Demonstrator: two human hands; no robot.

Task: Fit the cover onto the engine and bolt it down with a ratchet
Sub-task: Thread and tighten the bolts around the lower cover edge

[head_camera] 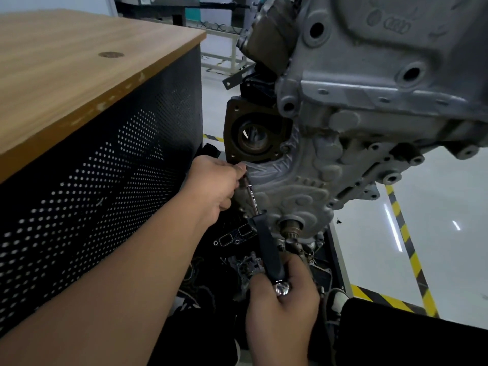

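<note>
The cover [295, 186], a grey ribbed casting, is seen sitting flat against the lower face of the engine [383, 83], which hangs tilted at the upper right; its curved top edge is tucked just under a brown flange with a round bore [254, 134]. The ratchet [270, 253] is gripped by the right hand [284, 299], fingers curled round the bottom end of the black handle, chrome butt poking out between them; the handle is angled up and left to a thin chrome extension bar [254, 200]. That bar is pinched near its top by the left hand [212, 187], thumb and fingertips closed on it right at the left edge of the cover; the socket end is hidden by the fingers, so the bolt can't be made out. A desk [79, 70] with a wooden top and black perforated side is parked at the left, its right corner near the flange; loose gaskets and metal parts [235, 237] are scattered on a dark tray below the engine; yellow-black floor tape [412, 249] is visible at the right.
</note>
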